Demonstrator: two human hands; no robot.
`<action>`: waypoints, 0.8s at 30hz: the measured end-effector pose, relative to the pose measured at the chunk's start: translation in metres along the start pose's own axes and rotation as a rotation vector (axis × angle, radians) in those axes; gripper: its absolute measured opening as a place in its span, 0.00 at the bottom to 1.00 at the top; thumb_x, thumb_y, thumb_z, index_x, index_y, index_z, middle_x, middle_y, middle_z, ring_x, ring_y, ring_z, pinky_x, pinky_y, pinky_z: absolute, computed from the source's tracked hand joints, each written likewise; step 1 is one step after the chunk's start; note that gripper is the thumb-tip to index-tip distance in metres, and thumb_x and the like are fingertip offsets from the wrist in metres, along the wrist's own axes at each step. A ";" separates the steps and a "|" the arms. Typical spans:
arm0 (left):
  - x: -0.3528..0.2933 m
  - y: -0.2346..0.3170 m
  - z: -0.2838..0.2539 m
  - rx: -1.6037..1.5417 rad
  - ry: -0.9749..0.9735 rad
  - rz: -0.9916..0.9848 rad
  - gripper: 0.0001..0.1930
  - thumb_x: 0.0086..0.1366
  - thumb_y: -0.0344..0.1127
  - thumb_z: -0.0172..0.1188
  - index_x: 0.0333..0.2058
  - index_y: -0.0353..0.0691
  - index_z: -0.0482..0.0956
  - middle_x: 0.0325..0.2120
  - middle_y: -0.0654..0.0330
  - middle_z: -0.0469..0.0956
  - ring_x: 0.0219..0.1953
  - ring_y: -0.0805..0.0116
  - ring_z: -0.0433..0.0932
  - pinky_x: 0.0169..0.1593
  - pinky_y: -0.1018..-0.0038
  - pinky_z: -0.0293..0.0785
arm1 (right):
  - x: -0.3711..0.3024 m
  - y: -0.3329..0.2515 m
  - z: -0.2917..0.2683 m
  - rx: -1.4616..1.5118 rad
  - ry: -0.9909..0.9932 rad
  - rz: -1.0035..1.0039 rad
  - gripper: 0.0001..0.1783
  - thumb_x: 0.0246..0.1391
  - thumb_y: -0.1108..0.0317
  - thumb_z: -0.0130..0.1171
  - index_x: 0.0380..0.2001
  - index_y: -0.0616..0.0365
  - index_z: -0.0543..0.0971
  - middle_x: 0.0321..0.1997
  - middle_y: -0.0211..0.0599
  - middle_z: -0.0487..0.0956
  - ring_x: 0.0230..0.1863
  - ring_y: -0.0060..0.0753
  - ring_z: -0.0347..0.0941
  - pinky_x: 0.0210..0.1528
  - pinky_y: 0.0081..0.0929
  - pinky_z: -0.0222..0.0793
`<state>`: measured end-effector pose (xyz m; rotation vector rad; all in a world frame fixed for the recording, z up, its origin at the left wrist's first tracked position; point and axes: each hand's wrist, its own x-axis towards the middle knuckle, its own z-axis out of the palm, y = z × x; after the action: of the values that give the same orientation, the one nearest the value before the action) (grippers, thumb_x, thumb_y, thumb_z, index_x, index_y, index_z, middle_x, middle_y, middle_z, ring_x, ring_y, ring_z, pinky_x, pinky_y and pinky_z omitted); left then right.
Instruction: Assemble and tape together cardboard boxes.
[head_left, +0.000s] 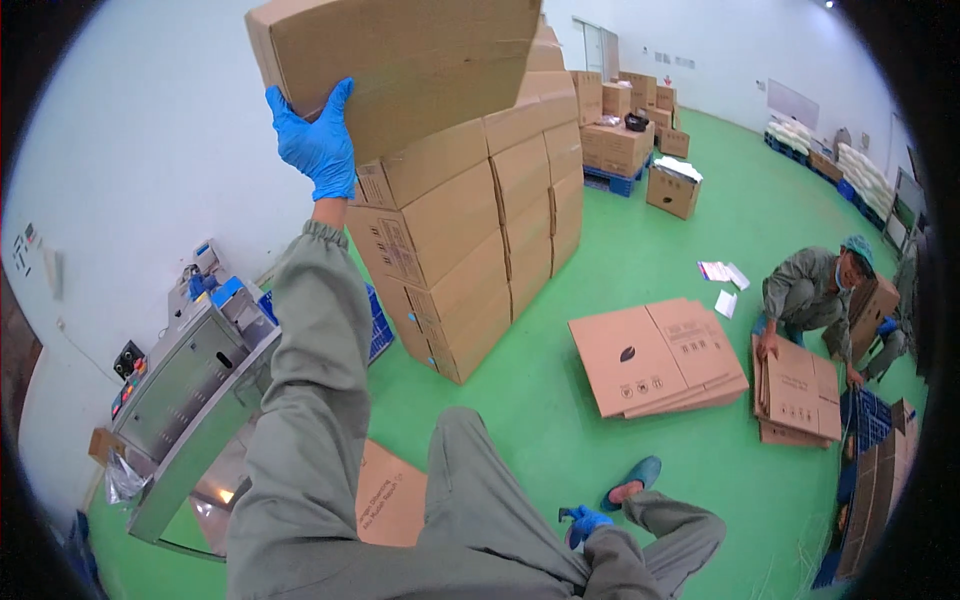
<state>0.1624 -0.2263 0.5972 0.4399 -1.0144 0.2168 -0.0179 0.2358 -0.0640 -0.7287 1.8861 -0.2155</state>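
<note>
High at the upper left, my left hand (318,142) in a blue glove grips the lower corner of a closed cardboard box (400,70), thumb and fingers apart on it. The box is tilted over a tall stack of brown cartons (465,245). My right hand (586,524), also blue-gloved, hangs low beside my leg. Its fingers are curled, and a small dark piece sticks out by them that I cannot make out. Flattened cartons (640,360) lie in a pile on the green floor ahead to the right. Another flat carton (390,500) lies partly behind my left leg.
A metal machine (190,365) with buttons stands at the left. To the right, a co-worker (815,290) crouches over a pile of flat cartons (795,395), with another person behind. Blue pallets (625,183) carry boxes farther back. Papers (725,300) lie on the floor.
</note>
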 end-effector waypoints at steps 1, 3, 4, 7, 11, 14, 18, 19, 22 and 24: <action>0.002 -0.007 0.006 0.072 0.093 0.005 0.40 0.43 0.49 0.76 0.52 0.35 0.71 0.40 0.50 0.78 0.39 0.59 0.79 0.43 0.66 0.73 | -0.003 0.005 -0.003 -0.130 -0.022 -0.083 0.43 0.30 0.65 0.72 0.56 0.53 0.69 0.38 0.43 0.81 0.38 0.43 0.80 0.36 0.39 0.75; 0.007 -0.013 0.019 0.029 0.099 -0.080 0.39 0.42 0.49 0.76 0.51 0.35 0.71 0.40 0.49 0.78 0.40 0.58 0.79 0.43 0.65 0.73 | 0.008 0.031 0.010 -0.267 -0.018 -0.164 0.42 0.30 0.65 0.72 0.55 0.52 0.70 0.38 0.43 0.81 0.38 0.43 0.80 0.36 0.39 0.75; 0.009 -0.015 0.025 -0.007 0.085 -0.162 0.39 0.42 0.48 0.76 0.50 0.35 0.71 0.40 0.49 0.78 0.40 0.56 0.79 0.44 0.64 0.73 | 0.016 0.048 0.021 -0.285 -0.011 -0.137 0.39 0.31 0.64 0.72 0.53 0.50 0.72 0.40 0.42 0.80 0.39 0.43 0.78 0.40 0.39 0.74; 0.016 -0.027 0.049 -0.024 0.142 -0.160 0.36 0.42 0.47 0.76 0.47 0.35 0.71 0.40 0.48 0.78 0.42 0.54 0.78 0.44 0.63 0.72 | 0.034 0.054 -0.001 -0.333 0.002 -0.089 0.33 0.33 0.62 0.70 0.49 0.47 0.77 0.45 0.39 0.78 0.43 0.42 0.76 0.47 0.40 0.71; 0.026 -0.069 0.093 0.019 0.275 -0.001 0.33 0.42 0.47 0.75 0.41 0.34 0.71 0.37 0.48 0.78 0.40 0.51 0.77 0.42 0.60 0.71 | 0.054 0.026 -0.039 -0.359 -0.033 -0.125 0.30 0.33 0.61 0.70 0.46 0.47 0.78 0.42 0.38 0.78 0.42 0.40 0.76 0.46 0.39 0.71; 0.030 -0.074 0.122 0.091 0.049 -0.153 0.41 0.43 0.46 0.76 0.50 0.28 0.66 0.47 0.43 0.72 0.51 0.47 0.71 0.52 0.60 0.69 | 0.068 0.017 -0.075 -0.343 -0.046 -0.122 0.28 0.33 0.61 0.70 0.45 0.47 0.78 0.40 0.37 0.79 0.40 0.38 0.76 0.45 0.39 0.72; 0.039 -0.099 0.163 0.222 0.110 0.001 0.32 0.43 0.51 0.74 0.37 0.32 0.71 0.35 0.45 0.77 0.39 0.46 0.76 0.40 0.58 0.70 | 0.086 0.007 -0.106 -0.332 -0.100 -0.134 0.25 0.34 0.60 0.69 0.42 0.47 0.79 0.38 0.36 0.79 0.39 0.36 0.76 0.44 0.38 0.72; 0.042 -0.106 0.172 0.288 0.118 0.060 0.33 0.43 0.53 0.73 0.38 0.32 0.72 0.35 0.45 0.77 0.39 0.45 0.76 0.41 0.58 0.70 | 0.091 0.003 -0.111 -0.333 -0.118 -0.143 0.25 0.34 0.60 0.69 0.41 0.47 0.79 0.37 0.36 0.79 0.38 0.36 0.76 0.44 0.38 0.72; 0.042 -0.122 0.192 0.408 0.179 0.073 0.33 0.45 0.56 0.71 0.38 0.33 0.72 0.36 0.43 0.78 0.39 0.45 0.76 0.41 0.59 0.71 | 0.104 -0.008 -0.127 -0.330 -0.170 -0.172 0.23 0.34 0.59 0.69 0.39 0.47 0.80 0.35 0.35 0.79 0.37 0.34 0.76 0.43 0.37 0.72; 0.051 -0.127 0.195 0.338 -0.013 -0.078 0.33 0.45 0.56 0.71 0.39 0.32 0.72 0.37 0.43 0.77 0.40 0.46 0.77 0.42 0.60 0.71 | 0.105 -0.012 -0.134 -0.320 -0.210 -0.184 0.22 0.35 0.59 0.69 0.38 0.47 0.80 0.34 0.34 0.79 0.36 0.33 0.76 0.42 0.37 0.72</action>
<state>0.0858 -0.4295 0.6964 0.7869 -0.9741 0.3175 -0.1587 0.1417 -0.0820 -1.1006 1.6704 0.0494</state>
